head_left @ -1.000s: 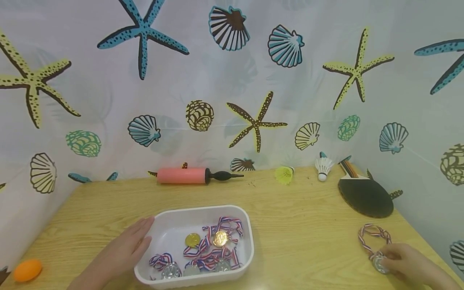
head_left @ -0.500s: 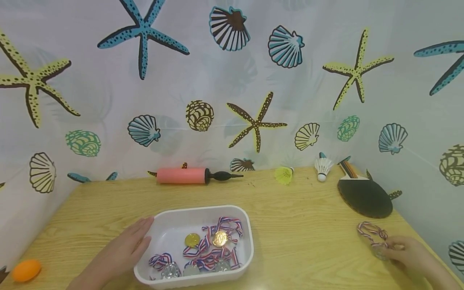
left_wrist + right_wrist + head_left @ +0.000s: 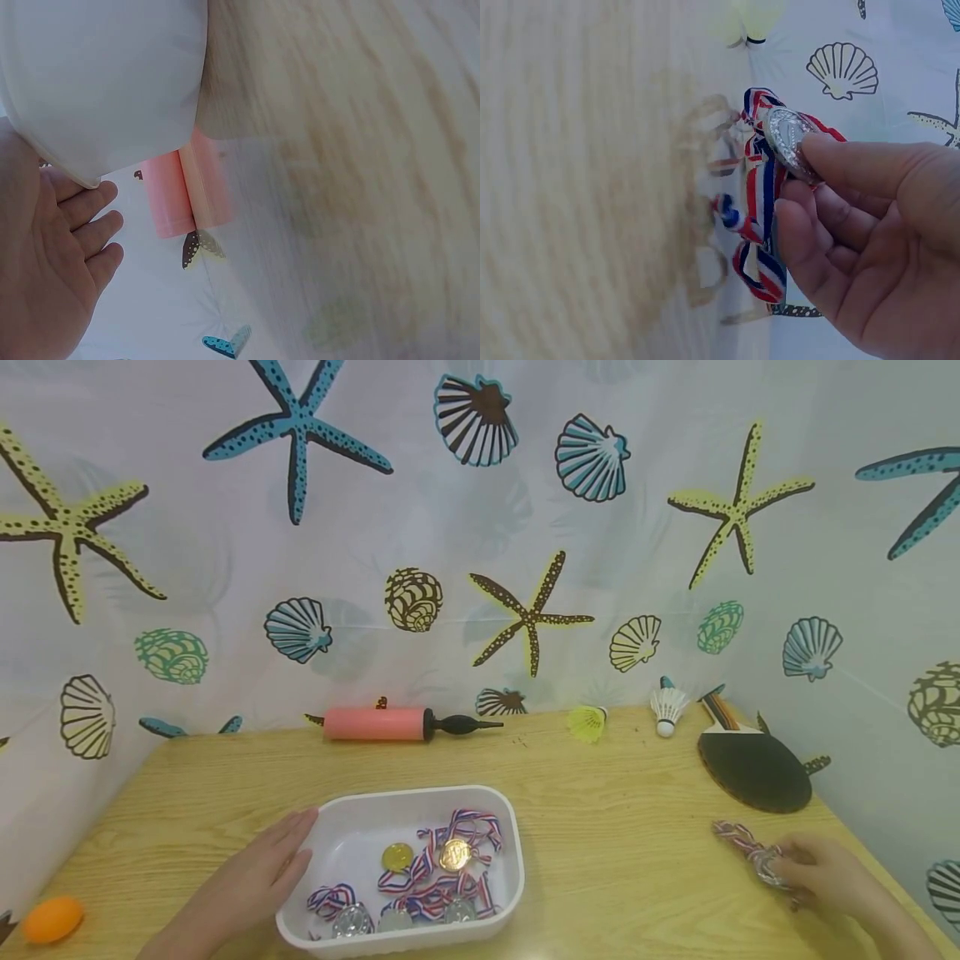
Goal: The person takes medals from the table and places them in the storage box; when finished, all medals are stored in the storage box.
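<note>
At the right of the table, my right hand [image 3: 828, 877] pinches a silver medal [image 3: 786, 139] between thumb and fingers. Its red, white and blue ribbon [image 3: 761, 191] hangs in loops below the medal in the right wrist view. My left hand [image 3: 251, 877] lies against the left rim of a white plastic tub [image 3: 408, 795], fingers fairly straight. Inside the tub are a gold medal [image 3: 455, 855], a gold disc [image 3: 397, 857], several silver medals [image 3: 352, 921] and tangled striped ribbons. In the left wrist view, fingertips touch the tub's rim [image 3: 82, 180].
Along the back lie a pink hand pump [image 3: 378, 724], a yellow shuttlecock [image 3: 587, 722] and a white shuttlecock [image 3: 667, 710]. A black table tennis bat [image 3: 753, 768] sits at the right. An orange ball [image 3: 54, 919] is at the far left. Patterned cloth [image 3: 352, 560] stands behind the table.
The right hand has gathered the silver medal with its ribbon and lifted it, its ribbon loop now bunched and shifted left. The left hand and tub have stayed put.
</note>
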A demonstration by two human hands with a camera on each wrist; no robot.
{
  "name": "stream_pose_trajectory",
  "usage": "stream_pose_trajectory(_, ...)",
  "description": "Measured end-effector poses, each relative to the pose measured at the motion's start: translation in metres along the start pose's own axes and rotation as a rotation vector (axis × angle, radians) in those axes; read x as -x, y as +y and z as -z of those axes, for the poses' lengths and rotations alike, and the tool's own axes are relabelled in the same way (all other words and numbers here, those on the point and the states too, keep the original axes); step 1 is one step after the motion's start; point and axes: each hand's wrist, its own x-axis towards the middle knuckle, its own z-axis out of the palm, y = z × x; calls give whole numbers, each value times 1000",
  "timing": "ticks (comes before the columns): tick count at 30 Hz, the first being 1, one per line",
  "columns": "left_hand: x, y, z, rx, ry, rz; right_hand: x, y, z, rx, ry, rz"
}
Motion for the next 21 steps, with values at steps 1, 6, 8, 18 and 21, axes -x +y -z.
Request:
stream_pose_trajectory(1, 0, 0, 0, 0, 0, 0, -1, -4, 0, -24, -1, 3)
stream_pose_trajectory(6, 0, 0, 0, 2, -10, 8, -9, -25, 1, -207, -38, 85)
stream_pose_trajectory(8, 0, 0, 0, -1, -8, 9, -12, -35, 1, -248, -35, 135)
stream_pose_trajectory(18, 1, -1, 0, 0, 12, -4, -23, -89, -2, -250, -70, 223)
stream_pose_trajectory(21, 1, -1, 0, -2, 31, -20, -27, -104, -5, -248, -57, 211)
